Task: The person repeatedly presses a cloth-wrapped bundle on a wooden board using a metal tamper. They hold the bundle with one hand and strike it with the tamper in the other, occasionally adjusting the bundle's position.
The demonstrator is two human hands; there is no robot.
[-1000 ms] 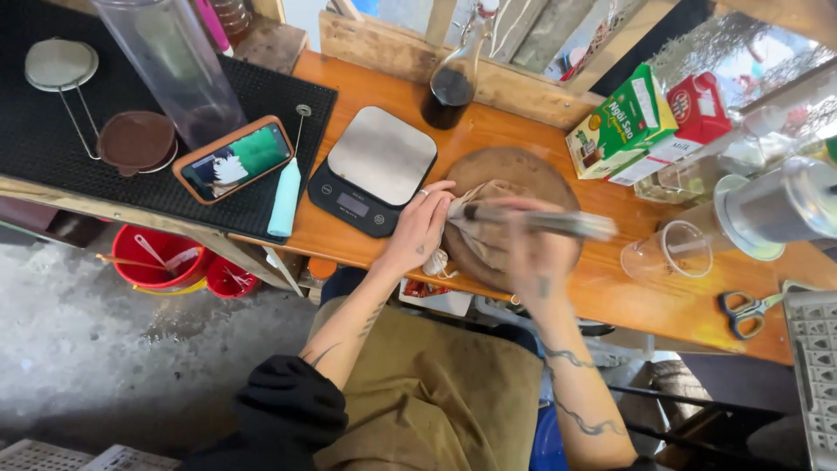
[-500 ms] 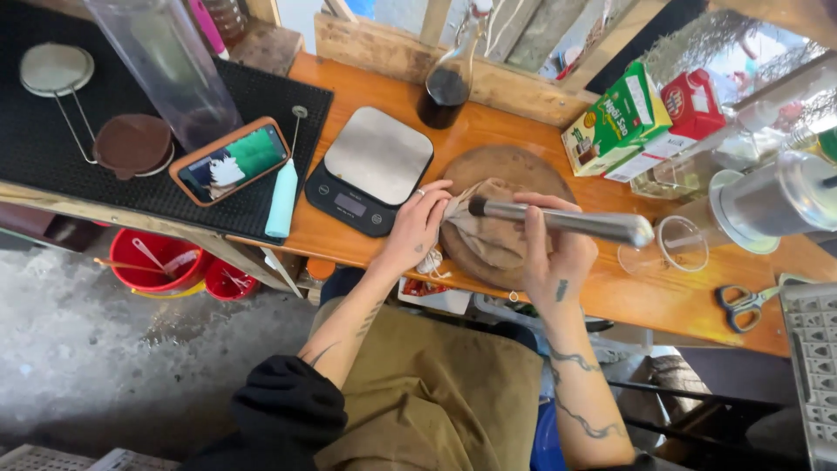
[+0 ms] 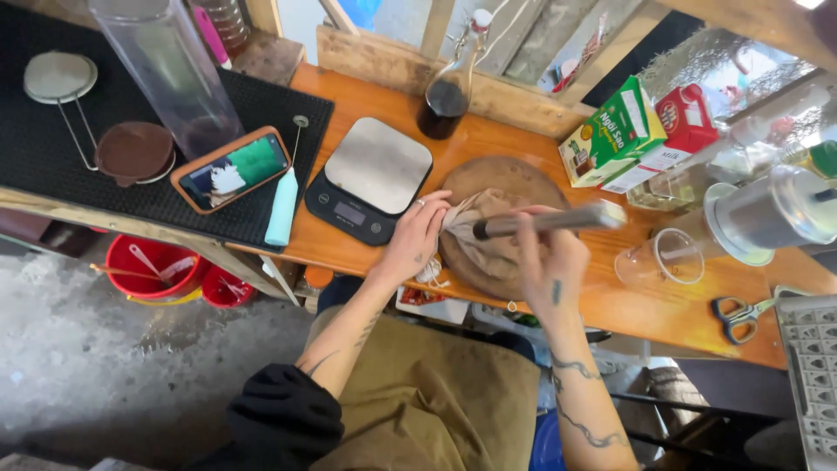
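Observation:
A beige cloth bag (image 3: 490,237) lies bunched on a round wooden board (image 3: 506,179) on the orange wooden counter (image 3: 636,301). My left hand (image 3: 417,235) pinches the bag's left end and holds it down on the board. My right hand (image 3: 551,253) grips a long metal rod-like tool (image 3: 549,221), which lies almost level across the bag with its far end pointing right. The tool is blurred, so its exact shape is unclear.
A digital kitchen scale (image 3: 370,179) sits left of the board. A phone (image 3: 231,168) and strainers lie on a black mat (image 3: 52,131). A dark-liquid bottle (image 3: 446,96), cartons (image 3: 615,135), a clear cup (image 3: 661,255), a metal canister (image 3: 772,209) and scissors (image 3: 741,314) stand around.
My right hand has shifted the metal tool slightly over the bag, its far end swinging up and right. My left hand stays clamped on the cloth.

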